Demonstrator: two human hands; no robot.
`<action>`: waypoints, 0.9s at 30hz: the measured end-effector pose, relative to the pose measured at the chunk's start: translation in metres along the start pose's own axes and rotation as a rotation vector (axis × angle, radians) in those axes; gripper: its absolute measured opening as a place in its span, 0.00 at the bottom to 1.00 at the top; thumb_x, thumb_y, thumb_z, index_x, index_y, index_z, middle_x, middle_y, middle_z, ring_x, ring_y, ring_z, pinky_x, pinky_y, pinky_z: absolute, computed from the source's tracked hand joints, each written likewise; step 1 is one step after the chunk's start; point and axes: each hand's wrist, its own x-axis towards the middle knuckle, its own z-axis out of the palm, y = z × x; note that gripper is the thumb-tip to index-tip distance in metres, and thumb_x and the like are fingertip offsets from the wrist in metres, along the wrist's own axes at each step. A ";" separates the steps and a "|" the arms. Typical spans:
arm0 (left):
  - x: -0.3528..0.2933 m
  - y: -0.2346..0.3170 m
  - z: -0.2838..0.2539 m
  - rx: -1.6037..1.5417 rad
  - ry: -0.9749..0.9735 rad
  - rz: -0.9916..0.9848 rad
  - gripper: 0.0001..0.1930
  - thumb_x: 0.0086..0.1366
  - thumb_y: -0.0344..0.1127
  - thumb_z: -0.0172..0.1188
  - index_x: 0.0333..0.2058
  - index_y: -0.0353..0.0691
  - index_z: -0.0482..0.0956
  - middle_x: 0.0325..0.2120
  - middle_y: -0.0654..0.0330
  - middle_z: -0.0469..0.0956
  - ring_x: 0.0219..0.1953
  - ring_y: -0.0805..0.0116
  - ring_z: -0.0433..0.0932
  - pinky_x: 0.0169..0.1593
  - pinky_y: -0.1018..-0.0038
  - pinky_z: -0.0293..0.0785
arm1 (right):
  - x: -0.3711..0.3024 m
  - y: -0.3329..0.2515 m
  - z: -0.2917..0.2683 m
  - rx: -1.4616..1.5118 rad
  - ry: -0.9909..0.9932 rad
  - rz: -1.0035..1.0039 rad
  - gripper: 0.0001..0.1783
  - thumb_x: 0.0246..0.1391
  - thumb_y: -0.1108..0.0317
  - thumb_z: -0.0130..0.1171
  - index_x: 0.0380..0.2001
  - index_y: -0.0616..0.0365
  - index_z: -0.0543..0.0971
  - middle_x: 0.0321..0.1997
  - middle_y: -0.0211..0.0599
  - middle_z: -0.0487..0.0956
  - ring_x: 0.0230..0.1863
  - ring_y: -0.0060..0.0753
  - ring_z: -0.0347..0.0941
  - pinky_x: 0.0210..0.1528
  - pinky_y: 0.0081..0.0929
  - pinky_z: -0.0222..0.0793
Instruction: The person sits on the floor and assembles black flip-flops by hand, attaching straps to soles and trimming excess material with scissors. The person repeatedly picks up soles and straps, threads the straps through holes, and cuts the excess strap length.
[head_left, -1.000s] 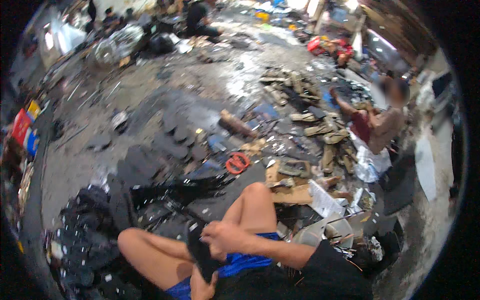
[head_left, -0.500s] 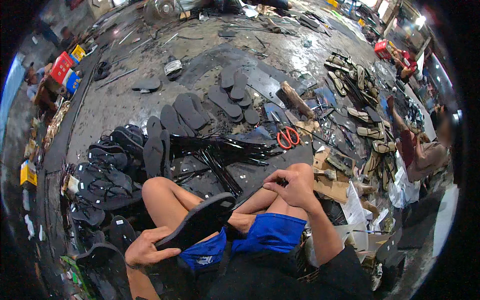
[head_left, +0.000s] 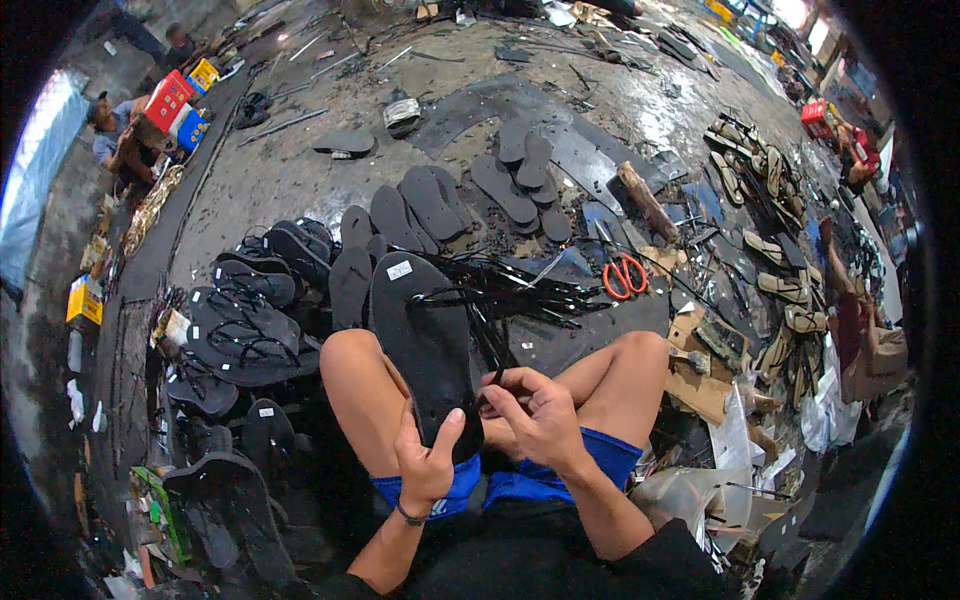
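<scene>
Upright over my lap stands a black flip-flop sole (head_left: 425, 340) with a small white label near its toe end. My left hand (head_left: 428, 460) grips it at the heel, thumb on the upper face. At the sole's right edge, my right hand (head_left: 535, 410) has its fingertips pinched together; what is in them is too dark to make out. A thin black strap shows at the toe part of the sole. Just beyond lies a bundle of shiny black straps (head_left: 540, 290), with red-handled scissors (head_left: 625, 276) at its right end.
Finished black flip-flops (head_left: 245, 325) are piled at my left. Loose black soles (head_left: 430, 205) lie ahead. Beige flip-flops (head_left: 775, 265) spread at the right near a wooden stick (head_left: 646, 203), cardboard (head_left: 695, 385) and a plastic bag (head_left: 825, 410). Other people sit at far left and right.
My left hand has brought the sole to the middle and turned it upright, its labelled face showing. My right hand has come down from my right knee to the sole's edge.
</scene>
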 end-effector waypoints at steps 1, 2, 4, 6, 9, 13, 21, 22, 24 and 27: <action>0.000 0.006 0.004 -0.004 0.007 0.037 0.16 0.65 0.30 0.60 0.50 0.29 0.73 0.41 0.57 0.80 0.41 0.69 0.78 0.49 0.74 0.73 | 0.002 0.002 0.004 -0.048 0.063 -0.096 0.10 0.59 0.70 0.62 0.41 0.66 0.78 0.31 0.37 0.81 0.32 0.19 0.78 0.36 0.20 0.77; -0.001 0.005 0.005 0.011 0.014 0.044 0.16 0.65 0.30 0.60 0.49 0.29 0.73 0.41 0.57 0.80 0.42 0.69 0.78 0.49 0.74 0.73 | 0.001 0.000 0.004 -0.132 0.057 -0.131 0.10 0.59 0.71 0.62 0.41 0.66 0.78 0.30 0.37 0.82 0.31 0.19 0.78 0.34 0.20 0.77; -0.003 0.004 0.004 0.041 0.023 0.059 0.16 0.65 0.30 0.60 0.49 0.29 0.73 0.41 0.56 0.80 0.42 0.70 0.78 0.48 0.75 0.73 | -0.002 -0.008 0.005 -0.300 0.047 -0.201 0.10 0.58 0.71 0.63 0.40 0.66 0.78 0.29 0.36 0.82 0.29 0.19 0.78 0.32 0.21 0.78; -0.005 0.006 0.006 0.046 0.026 0.077 0.15 0.66 0.30 0.60 0.49 0.29 0.73 0.41 0.57 0.80 0.42 0.70 0.78 0.48 0.75 0.73 | -0.003 -0.012 0.006 -0.385 0.078 -0.262 0.10 0.57 0.72 0.64 0.40 0.66 0.78 0.28 0.37 0.82 0.27 0.20 0.78 0.30 0.22 0.78; -0.007 0.000 0.004 0.010 0.002 0.030 0.15 0.66 0.30 0.60 0.48 0.29 0.73 0.41 0.57 0.80 0.42 0.70 0.77 0.48 0.75 0.73 | -0.004 -0.014 0.001 -0.430 0.042 -0.254 0.10 0.56 0.72 0.65 0.38 0.65 0.78 0.28 0.39 0.83 0.27 0.21 0.80 0.29 0.23 0.78; -0.011 -0.005 0.007 -0.020 0.013 0.028 0.15 0.66 0.30 0.59 0.49 0.29 0.72 0.41 0.56 0.79 0.42 0.70 0.77 0.49 0.75 0.73 | -0.002 -0.016 -0.003 -0.477 -0.017 -0.202 0.11 0.52 0.72 0.68 0.35 0.65 0.77 0.27 0.41 0.82 0.27 0.27 0.81 0.29 0.26 0.77; -0.012 -0.024 -0.010 -0.114 -0.026 -0.103 0.18 0.68 0.29 0.56 0.54 0.29 0.70 0.44 0.58 0.78 0.44 0.71 0.76 0.51 0.74 0.72 | 0.007 0.023 -0.004 -0.490 -0.060 -0.332 0.12 0.44 0.73 0.72 0.25 0.63 0.77 0.28 0.41 0.78 0.29 0.36 0.78 0.31 0.29 0.72; -0.011 -0.025 -0.012 -0.110 -0.033 -0.102 0.18 0.68 0.29 0.55 0.55 0.29 0.70 0.44 0.58 0.78 0.45 0.71 0.76 0.51 0.74 0.72 | 0.009 0.022 -0.007 -0.495 -0.135 -0.307 0.12 0.44 0.72 0.72 0.24 0.63 0.76 0.28 0.42 0.77 0.30 0.40 0.77 0.32 0.31 0.71; -0.009 -0.022 -0.015 -0.145 -0.057 -0.180 0.19 0.68 0.29 0.55 0.55 0.29 0.69 0.46 0.59 0.78 0.46 0.71 0.75 0.53 0.74 0.71 | 0.007 0.021 -0.005 -0.456 -0.143 -0.376 0.13 0.45 0.72 0.73 0.25 0.64 0.76 0.30 0.43 0.79 0.30 0.40 0.78 0.32 0.32 0.72; -0.008 -0.023 -0.014 -0.155 -0.056 -0.141 0.19 0.68 0.29 0.56 0.56 0.28 0.69 0.48 0.58 0.77 0.48 0.71 0.75 0.55 0.73 0.70 | 0.002 0.009 0.004 -0.473 -0.095 -0.369 0.13 0.45 0.72 0.72 0.27 0.64 0.76 0.30 0.43 0.79 0.31 0.42 0.79 0.31 0.33 0.72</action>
